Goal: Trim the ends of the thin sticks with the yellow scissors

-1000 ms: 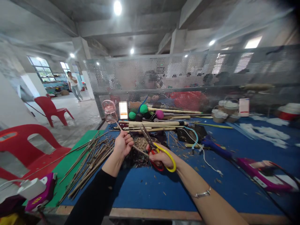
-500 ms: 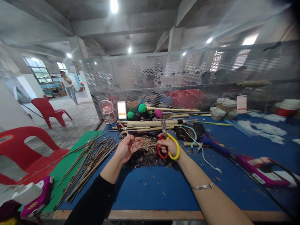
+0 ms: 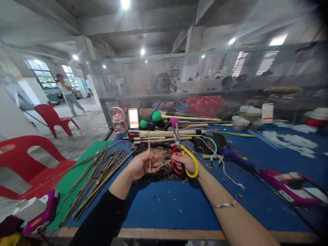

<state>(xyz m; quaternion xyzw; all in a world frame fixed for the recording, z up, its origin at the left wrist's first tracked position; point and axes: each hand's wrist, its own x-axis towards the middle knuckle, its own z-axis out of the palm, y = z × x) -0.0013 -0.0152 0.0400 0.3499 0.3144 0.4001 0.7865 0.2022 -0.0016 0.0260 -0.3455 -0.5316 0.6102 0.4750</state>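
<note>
My left hand is closed on a thin brown twig that stands almost upright from its fingers. My right hand grips red-and-yellow scissors, blades pointing up and away. Its fingers also touch the near end of a short twig piece between the two hands. Both hands hover over a dark heap of cut scraps on the blue mat.
A pile of long twigs lies on the green mat at left. Bamboo poles and yarn balls line the back by a mesh screen. A purple glue gun lies right, another at bottom left. Red chairs stand left; people sit behind the screen.
The twig in my left hand has swung from slanting to nearly upright. The scissors have moved from low beside the twig to a raised, blades-up position. The hands have drawn closer.
</note>
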